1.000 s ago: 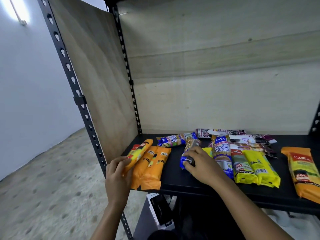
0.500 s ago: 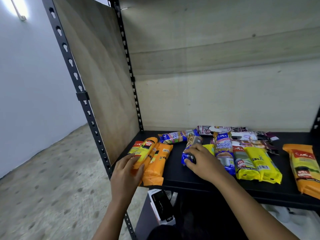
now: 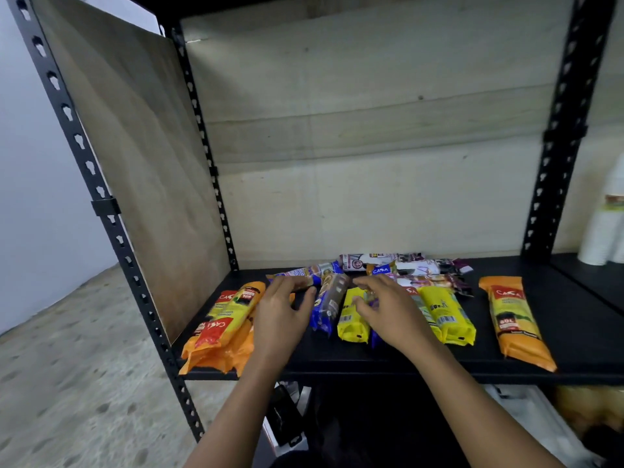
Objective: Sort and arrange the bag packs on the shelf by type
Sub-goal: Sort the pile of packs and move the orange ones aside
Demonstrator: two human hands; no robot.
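Note:
Several bag packs lie on the black shelf. A pile of orange packs sits at the left end. A blue pack and a yellow pack lie in the middle, more yellow packs to their right, and a lone orange pack further right. White and purple packs lie at the back. My left hand hovers open between the orange pile and the blue pack. My right hand is spread open over the middle packs, holding nothing.
A wooden panel closes the shelf's left side, with black perforated uprights at the corners. Stacked white cups stand on the neighbouring shelf at right. Boxes and clutter sit below the shelf.
My left hand let go of the orange packs and moved right toward the blue pack. My right hand lifted off the blue pack and shifted right. The view moved closer.

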